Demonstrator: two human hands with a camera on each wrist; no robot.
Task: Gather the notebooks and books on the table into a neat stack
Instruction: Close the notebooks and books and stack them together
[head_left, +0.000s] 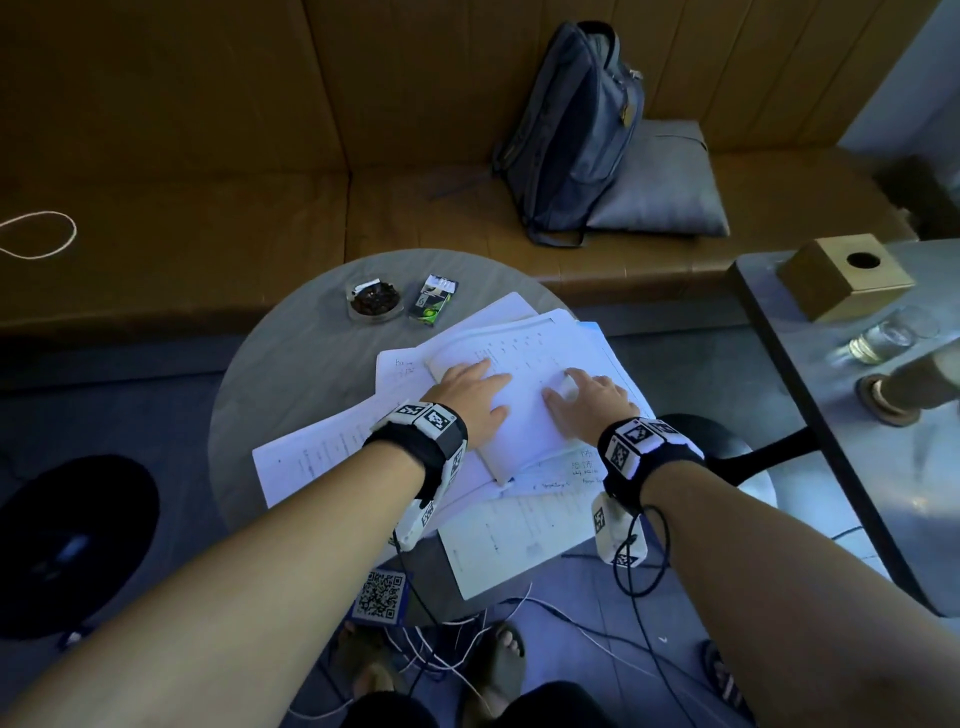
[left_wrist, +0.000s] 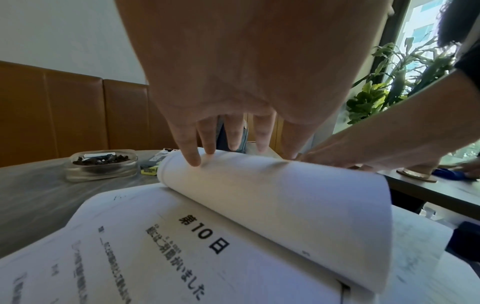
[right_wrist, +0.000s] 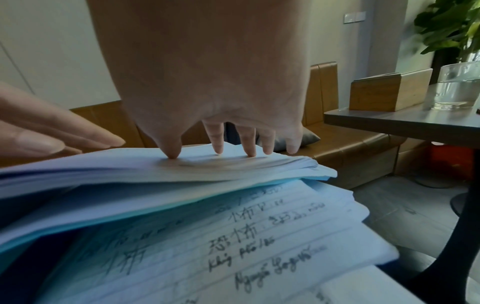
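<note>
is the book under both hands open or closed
Open. The book lies spread with printed pages face up, and the left hand and right hand press flat on them; its left side curls over.

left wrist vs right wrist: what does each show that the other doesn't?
Only left wrist: the glass ashtray, the printed page headed with large type, and the left hand's fingers pressing a curled white book.
Only right wrist: a lined notebook page with handwriting, a wooden box and a water glass on the side table.
Both: flat fingers pressing paper, brown bench behind.
</note>
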